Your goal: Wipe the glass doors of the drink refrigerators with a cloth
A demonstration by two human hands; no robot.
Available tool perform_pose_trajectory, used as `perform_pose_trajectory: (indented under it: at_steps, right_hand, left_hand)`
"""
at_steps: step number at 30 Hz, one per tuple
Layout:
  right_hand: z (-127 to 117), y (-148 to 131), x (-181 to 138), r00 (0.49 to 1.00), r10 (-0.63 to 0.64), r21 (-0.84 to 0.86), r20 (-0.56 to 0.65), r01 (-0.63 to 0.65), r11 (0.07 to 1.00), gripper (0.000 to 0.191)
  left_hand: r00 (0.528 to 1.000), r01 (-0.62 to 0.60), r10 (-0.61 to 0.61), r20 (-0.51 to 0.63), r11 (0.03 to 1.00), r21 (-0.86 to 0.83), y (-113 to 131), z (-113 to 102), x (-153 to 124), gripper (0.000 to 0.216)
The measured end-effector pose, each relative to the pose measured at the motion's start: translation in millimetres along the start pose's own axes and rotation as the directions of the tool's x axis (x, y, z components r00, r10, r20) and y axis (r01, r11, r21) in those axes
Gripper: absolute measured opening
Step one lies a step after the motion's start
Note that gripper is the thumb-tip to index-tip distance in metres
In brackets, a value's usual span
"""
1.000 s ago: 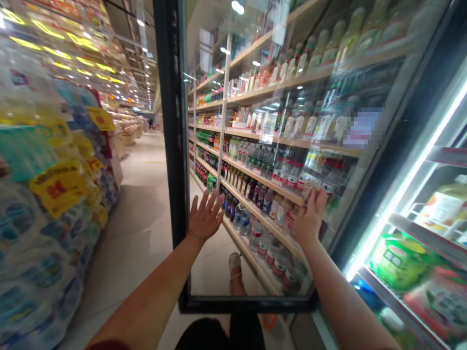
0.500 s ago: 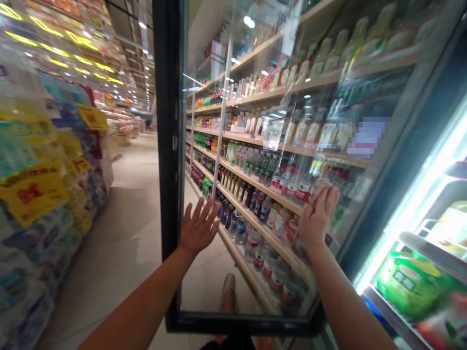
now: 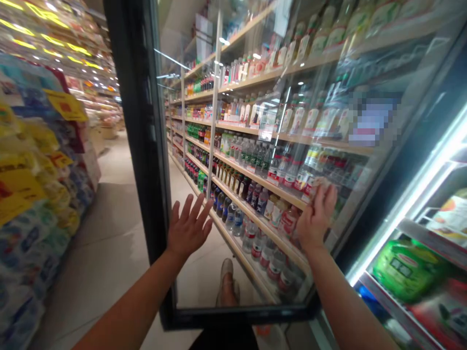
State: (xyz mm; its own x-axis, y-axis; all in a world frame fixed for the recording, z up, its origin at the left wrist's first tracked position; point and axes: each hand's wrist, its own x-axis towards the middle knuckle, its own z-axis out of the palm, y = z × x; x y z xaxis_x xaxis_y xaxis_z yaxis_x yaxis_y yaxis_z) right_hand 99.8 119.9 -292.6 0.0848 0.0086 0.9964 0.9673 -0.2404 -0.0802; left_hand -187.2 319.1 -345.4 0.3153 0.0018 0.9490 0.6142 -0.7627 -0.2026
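A glass door [image 3: 199, 287] with a black frame stands swung open in front of me. My left hand [image 3: 188, 226] lies against the glass near its left edge, fingers spread, holding nothing. My right hand [image 3: 318, 214] presses a crumpled pale cloth [image 3: 321, 183] to the glass on the right side; its fingers cover part of the cloth. Bottles on shelves show in the pane behind both hands; whether they are seen through it or mirrored I cannot tell.
To the right is a lit cooler shelf with a green package [image 3: 406, 270]. Stacked packs with yellow signs [image 3: 22, 189] line the left side. A tiled floor aisle [image 3: 113, 233] runs between the stacks and the door. A shoe [image 3: 226, 272] shows through the lower pane.
The view has tilted, and the door's left frame leans more to the left. My right hand stays on the glass with the cloth, nearly in the same spot. My left hand remains spread.
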Motion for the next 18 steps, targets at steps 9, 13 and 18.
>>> perform_pose_trajectory:
  at_steps: [9,13,18]
  right_hand:
    - [-1,-81,-33,0.836,-0.487,0.142,0.253,0.466,0.874,0.068]
    - [0,-54,17,0.975,-0.213,0.051,0.056,0.210,0.976,0.065]
    - [7,-57,40,0.989,0.084,0.054,-0.119,-0.078,0.996,0.058]
  left_hand:
    - [1.000,-0.017,0.016,0.016,0.997,0.073,8,-27,-9,0.073]
    - [1.000,-0.001,0.001,0.011,0.998,0.069,14,-34,-7,0.073]
    - [1.000,-0.014,0.015,-0.006,0.997,0.075,16,-36,-3,0.073]
